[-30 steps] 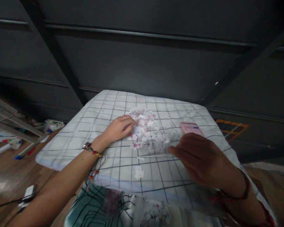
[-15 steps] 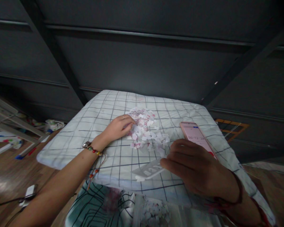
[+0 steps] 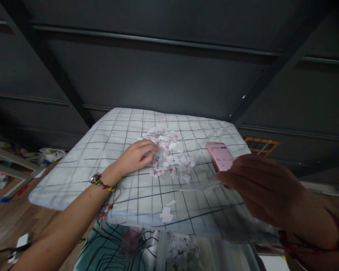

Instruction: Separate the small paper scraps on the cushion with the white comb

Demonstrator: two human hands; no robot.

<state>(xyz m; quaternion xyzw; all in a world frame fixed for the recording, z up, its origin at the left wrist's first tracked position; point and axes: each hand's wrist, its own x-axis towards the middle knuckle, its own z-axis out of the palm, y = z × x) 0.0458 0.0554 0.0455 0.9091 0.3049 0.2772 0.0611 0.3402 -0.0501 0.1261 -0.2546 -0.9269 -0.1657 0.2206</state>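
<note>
My left hand (image 3: pixel 138 155) rests at the left side of a pile of small white and pinkish paper scraps (image 3: pixel 169 160). Its fingers and thumb are curled together against the scraps, and what lies between the fingertips is hidden. Over the right part of the table, my right hand (image 3: pixel 260 184) is closed on one end of a thin translucent plastic strip (image 3: pixel 199 186). The strip points left, looks almost edge-on and is blurred. Below it, a few loose white paper scraps (image 3: pixel 166 214) lie near the table's front edge.
A pink-cased phone (image 3: pixel 220 156) showing a timer lies beside my right hand on the checked tablecloth (image 3: pixel 110 131). Below the front edge is a clear container (image 3: pixel 162 252) holding more paper scraps, beside a teal patterned cloth (image 3: pixel 101 248). A dark panelled wall (image 3: pixel 158 75) stands behind.
My right hand has moved right and slightly up with the plastic strip, which has turned from its broad face to near edge-on. Scraps beneath it now show. My left hand stays at the pile.
</note>
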